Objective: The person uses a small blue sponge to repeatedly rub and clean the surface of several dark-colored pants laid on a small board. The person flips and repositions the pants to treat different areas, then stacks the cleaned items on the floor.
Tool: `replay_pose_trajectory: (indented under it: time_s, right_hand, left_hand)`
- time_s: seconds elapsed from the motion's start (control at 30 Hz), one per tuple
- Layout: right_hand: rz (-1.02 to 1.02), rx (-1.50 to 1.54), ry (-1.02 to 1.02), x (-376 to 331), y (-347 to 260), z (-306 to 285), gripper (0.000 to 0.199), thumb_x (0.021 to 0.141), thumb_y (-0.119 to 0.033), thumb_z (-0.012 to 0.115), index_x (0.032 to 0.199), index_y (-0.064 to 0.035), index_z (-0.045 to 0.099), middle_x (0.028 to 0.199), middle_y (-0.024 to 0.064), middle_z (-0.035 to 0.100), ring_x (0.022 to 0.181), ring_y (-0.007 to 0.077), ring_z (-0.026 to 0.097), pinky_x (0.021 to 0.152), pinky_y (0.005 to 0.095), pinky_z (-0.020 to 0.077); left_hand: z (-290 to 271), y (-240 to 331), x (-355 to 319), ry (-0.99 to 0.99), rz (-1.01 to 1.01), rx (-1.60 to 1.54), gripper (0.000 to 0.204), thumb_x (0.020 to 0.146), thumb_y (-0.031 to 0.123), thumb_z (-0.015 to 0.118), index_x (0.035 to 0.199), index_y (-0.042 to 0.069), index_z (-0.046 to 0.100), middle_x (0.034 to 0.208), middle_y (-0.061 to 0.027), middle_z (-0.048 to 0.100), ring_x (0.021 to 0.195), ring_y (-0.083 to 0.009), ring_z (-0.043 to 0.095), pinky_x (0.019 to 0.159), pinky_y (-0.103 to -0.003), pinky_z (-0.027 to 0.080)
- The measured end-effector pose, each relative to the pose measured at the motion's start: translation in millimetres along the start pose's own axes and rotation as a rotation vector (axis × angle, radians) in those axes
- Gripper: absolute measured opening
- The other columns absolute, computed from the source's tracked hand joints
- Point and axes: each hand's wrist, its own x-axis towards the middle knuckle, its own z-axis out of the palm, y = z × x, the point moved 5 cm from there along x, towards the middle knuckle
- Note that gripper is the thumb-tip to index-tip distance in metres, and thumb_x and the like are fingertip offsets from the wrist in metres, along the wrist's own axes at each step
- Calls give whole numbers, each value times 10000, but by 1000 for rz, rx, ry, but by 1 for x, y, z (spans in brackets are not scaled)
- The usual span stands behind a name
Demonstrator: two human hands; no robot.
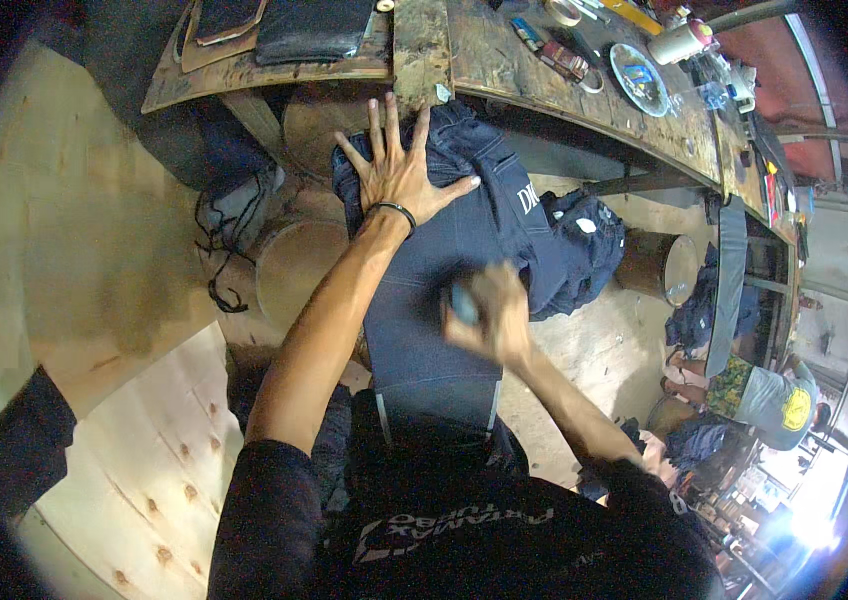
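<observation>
Both hands work on dark blue jeans [464, 250] draped down from the near edge of a wooden worktop [504, 60]. The left hand [399, 175] lies flat and open, fingers spread, pressing the jeans near that edge. The right hand [489, 315], blurred, is closed around a small blue tool [462, 303] against the cloth lower down.

White lettering [528, 199] is seen printed on the dark blue jeans [464, 250], near the right edge of the garment's upper part, beside the waistband. A small white label patch [585, 226] is seen on the bunched dark cloth just right of it. No packages, signs or screens can be told.
</observation>
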Motion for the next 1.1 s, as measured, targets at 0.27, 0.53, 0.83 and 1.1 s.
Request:
replay_pose_trajectory:
  time_s: [0.27, 0.53, 0.83, 1.1]
  right_hand:
    - [-57, 38, -1, 3, -30, 11, 405, 738, -350, 893, 950, -43, 735, 958, 182, 659, 915, 406, 596, 847, 498, 506]
    - [-142, 40, -28, 0, -64, 31, 374, 762, -278, 888, 970, -22, 711, 918, 127, 661, 863, 342, 600, 824, 498, 486]
    - [-117, 1, -25, 11, -74, 55, 368, 719, -319, 926, 920, -72, 742, 929, 131, 648, 909, 369, 590, 795, 496, 491]
    - [-242, 18, -108, 65, -49, 21, 460, 727, -379, 927, 974, -41, 737, 904, 141, 646, 884, 361, 611, 886, 507, 515]
  left_hand:
    - [-5, 3, -1, 40, 110, -84, 1300, 734, 915, 693, 1743, 226, 251, 1806, -266, 53, 1675, -461, -28, 1190, -876, -24]
    - [1, 11, 4, -26, 318, -106, 1146, 881, 794, 652, 1758, 227, 181, 1813, -232, 70, 1688, -395, 34, 1226, -846, -6]
    - [6, 1, 9, 29, 311, -186, 1203, 860, 764, 688, 1761, 179, 145, 1803, -240, 108, 1680, -412, 77, 1275, -783, 21]
    - [7, 0, 42, -30, 399, -229, 1439, 668, 896, 762, 1768, 253, 93, 1814, -217, 72, 1680, -401, 91, 1286, -774, 30]
